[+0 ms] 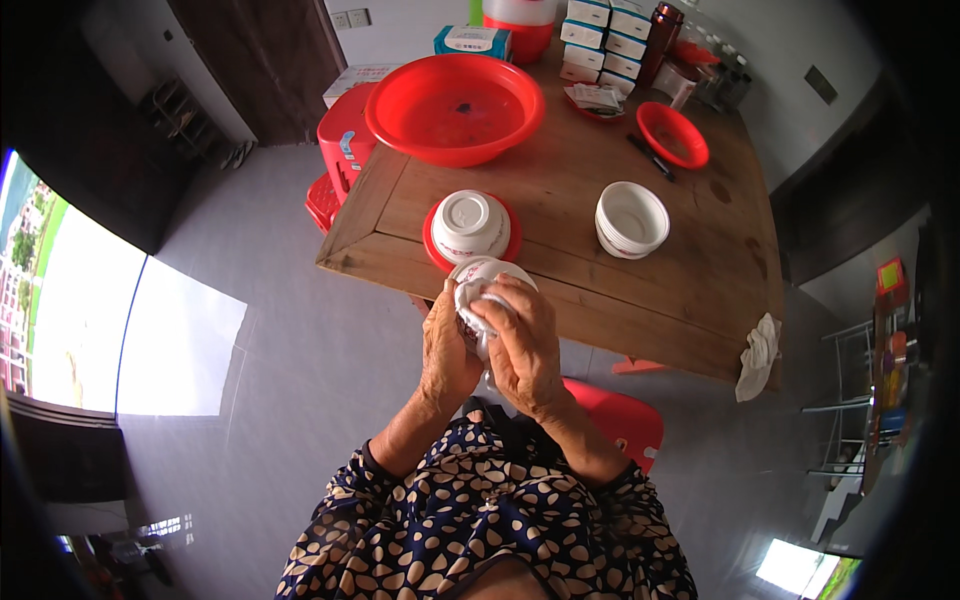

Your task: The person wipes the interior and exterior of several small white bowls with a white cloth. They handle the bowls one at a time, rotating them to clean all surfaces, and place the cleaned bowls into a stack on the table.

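Observation:
In front of me, just off the table's near edge, my left hand (447,352) grips a white bowl (495,268) with a red pattern. My right hand (526,345) is closed around a white cloth (474,300), pressed against the bowl. Part of the bowl is hidden behind my fingers and the cloth. Just beyond it, upturned white bowls (467,225) rest on a red plate (516,240). Further right, a stack of white bowls (632,218) stands with its openings up.
A large red basin (455,148) sits at the wooden table's (560,190) far left. Behind are tissue packs (603,40), a small red dish (673,135) and a black pen (652,157). A crumpled cloth (758,358) hangs over the right corner. A red stool (622,420) stands below.

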Available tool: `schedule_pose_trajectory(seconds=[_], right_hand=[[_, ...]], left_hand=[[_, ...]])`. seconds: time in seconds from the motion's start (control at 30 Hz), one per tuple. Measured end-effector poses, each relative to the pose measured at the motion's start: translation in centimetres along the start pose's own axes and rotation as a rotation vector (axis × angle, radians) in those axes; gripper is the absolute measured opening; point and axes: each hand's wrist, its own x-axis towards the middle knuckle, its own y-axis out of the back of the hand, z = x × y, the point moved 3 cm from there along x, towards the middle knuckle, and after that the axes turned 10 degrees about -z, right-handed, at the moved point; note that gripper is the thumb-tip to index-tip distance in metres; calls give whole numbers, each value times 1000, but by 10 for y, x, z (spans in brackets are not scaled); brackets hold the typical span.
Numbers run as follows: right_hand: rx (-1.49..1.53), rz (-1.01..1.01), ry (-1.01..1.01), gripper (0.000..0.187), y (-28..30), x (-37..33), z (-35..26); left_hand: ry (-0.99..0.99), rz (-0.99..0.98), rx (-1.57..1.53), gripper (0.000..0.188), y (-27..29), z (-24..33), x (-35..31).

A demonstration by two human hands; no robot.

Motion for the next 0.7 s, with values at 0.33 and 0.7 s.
schedule_pose_trajectory(seconds=[0.33, 0.7], right_hand=[[481, 11, -481, 23, 24, -10, 56], [41, 42, -372, 35, 3, -54, 14]], left_hand=[[-9, -102, 119, 46, 0, -12, -11], [-43, -57, -17, 56, 11, -10, 13]])
